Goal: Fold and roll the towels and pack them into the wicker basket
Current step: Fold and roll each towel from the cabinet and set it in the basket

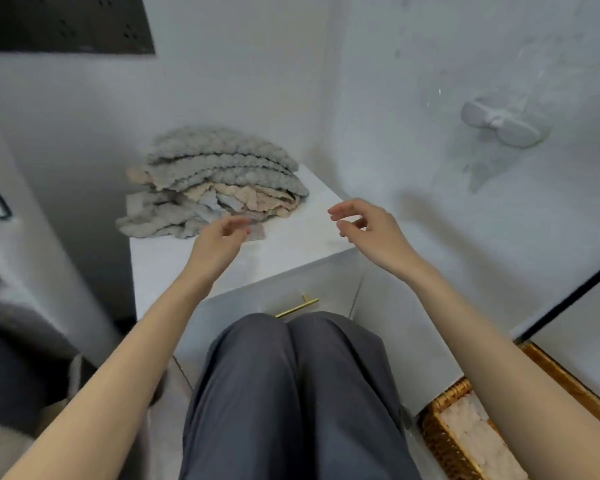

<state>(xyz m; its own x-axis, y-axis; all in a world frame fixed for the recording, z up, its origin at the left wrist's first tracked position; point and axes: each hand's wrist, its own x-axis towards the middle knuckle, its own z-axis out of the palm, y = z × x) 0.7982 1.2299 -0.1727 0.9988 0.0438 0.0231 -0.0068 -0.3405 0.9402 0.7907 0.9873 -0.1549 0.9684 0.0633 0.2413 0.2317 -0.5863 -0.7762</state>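
A loose pile of grey and peach towels point(219, 178) lies at the back of a white cabinet top point(291, 237). My left hand point(219, 240) hovers just in front of the pile's near edge, fingers relaxed and holding nothing. My right hand point(368, 230) floats over the cabinet's right side, fingers loosely curved and empty. The wicker basket point(440, 431) stands on the floor at the lower right, with a pale rolled towel point(471, 431) inside it; my right forearm covers part of it.
A brass drawer handle point(297, 306) sits on the cabinet front above my knees point(291, 375). White walls close in behind and to the right, where a white wall fitting point(499, 123) hangs. Dark objects stand at the left.
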